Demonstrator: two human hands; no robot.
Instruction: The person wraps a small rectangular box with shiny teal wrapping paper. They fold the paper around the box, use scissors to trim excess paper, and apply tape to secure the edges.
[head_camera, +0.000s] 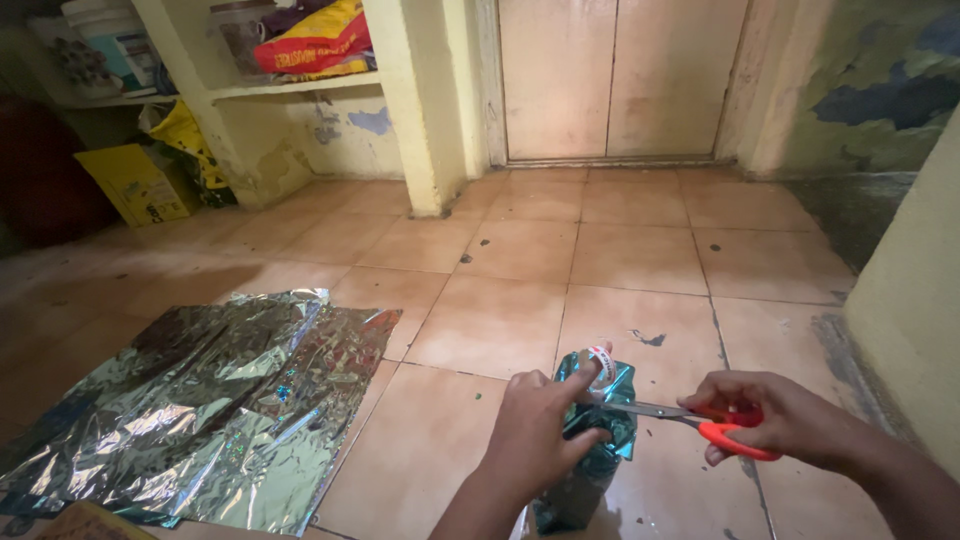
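The crinkled metallic foil wrapping sheet (205, 410) on the floor shines silver-green with small holographic flecks. The foil-wrapped parcel (592, 440) is glossy teal-green. The roll of clear tape (598, 366) carries a red-and-white core. The steel scissors (700, 420) have bright orange-red handles. The square floor tiles (520, 270) are pale peach, with dark spots.

Upright foil-wrapped green parcel (590, 450), clear tape roll (598, 368) atop it, orange-handled steel scissors (700, 420) blades touching, level.
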